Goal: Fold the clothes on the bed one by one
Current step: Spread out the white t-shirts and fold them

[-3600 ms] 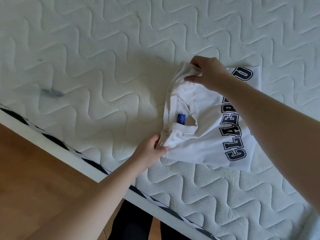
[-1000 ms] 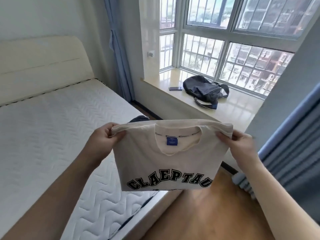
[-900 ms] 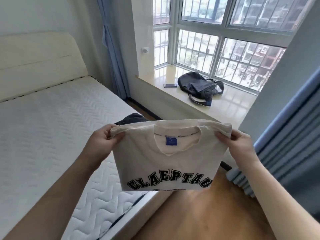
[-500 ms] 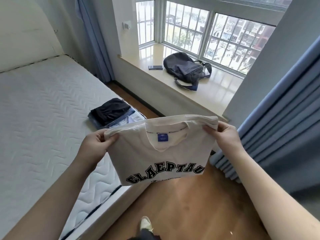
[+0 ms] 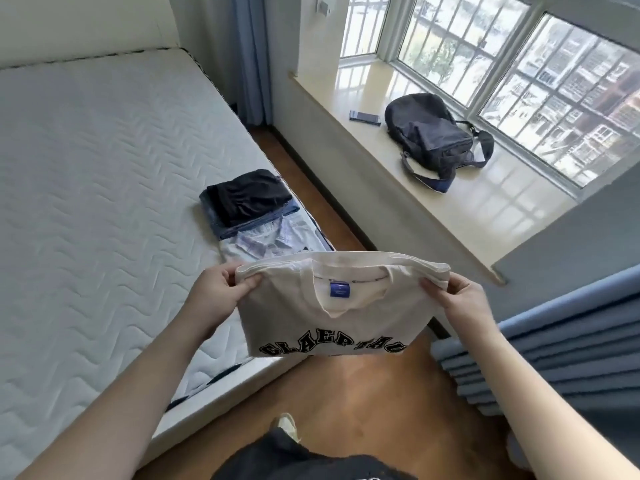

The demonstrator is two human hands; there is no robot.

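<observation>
White quilted mattress (image 5: 86, 202) fills left of frame; wood floor (image 5: 346, 393) lower centre. Windowsill (image 5: 485, 202) upper right carries dark bag (image 5: 433, 136), phone (image 5: 364, 116). Blue curtain (image 5: 554, 341) at right. Folded cream T-shirt (image 5: 332, 306) held mid-air at centre, lettering "CLAEPTAU", blue neck label. Left hand (image 5: 218, 292) and right hand (image 5: 457, 296) pinch its top corners. Folded pile (image 5: 249, 202) on mattress edge behind.

Daylit barred window (image 5: 519, 81) above a glossy sill (image 5: 433, 188), wooden floor (image 5: 363, 393).
</observation>
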